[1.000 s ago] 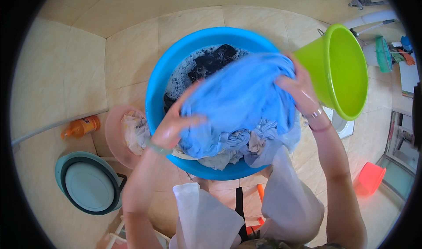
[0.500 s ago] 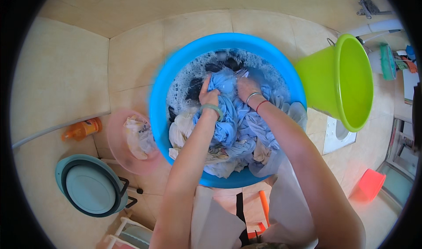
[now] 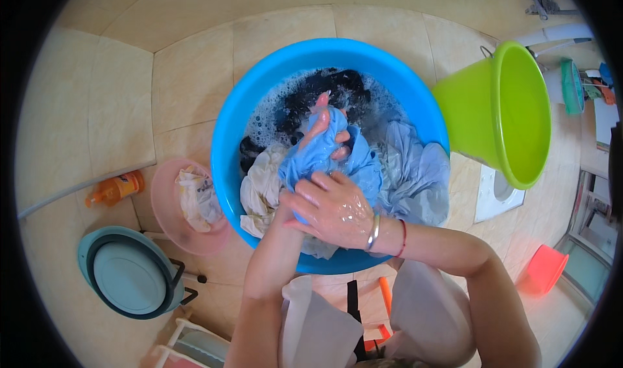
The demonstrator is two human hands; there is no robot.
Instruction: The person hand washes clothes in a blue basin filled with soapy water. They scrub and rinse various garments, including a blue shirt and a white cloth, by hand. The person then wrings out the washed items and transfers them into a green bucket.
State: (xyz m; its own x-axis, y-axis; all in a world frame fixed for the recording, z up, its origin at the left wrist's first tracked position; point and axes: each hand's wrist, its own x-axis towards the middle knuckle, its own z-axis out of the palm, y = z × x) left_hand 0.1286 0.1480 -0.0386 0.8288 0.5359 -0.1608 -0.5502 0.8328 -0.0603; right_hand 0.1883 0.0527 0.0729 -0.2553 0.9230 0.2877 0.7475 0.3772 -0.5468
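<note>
A big round blue tub (image 3: 224, 154) holds soapy water and wet laundry. Over its middle, my left hand (image 3: 322, 129) has blue cloth (image 3: 305, 163) draped across its palm, the fingers curled round it. My right hand (image 3: 341, 209), wet with suds, lies across my left wrist with bent fingers gripping the lower part of that cloth. Black cloth (image 3: 321, 85) soaks in foam at the far side. White garments (image 3: 263, 180) are heaped to the left, and pale blue fabric (image 3: 415, 173) spreads along the right side, partly over the rim.
A green bucket (image 3: 467, 108) lies tipped against the tub's right. To the left are a pink basin (image 3: 172, 228) with clothes, an orange bottle (image 3: 117, 188) and a grey-green basin (image 3: 130, 277). A red container (image 3: 545, 269) and a white floor fixture (image 3: 483, 202) are at right.
My hands have come up out of the water with the blue cloth. The right hand has moved nearer and left, across my left wrist. More black cloth shows at the far side.
</note>
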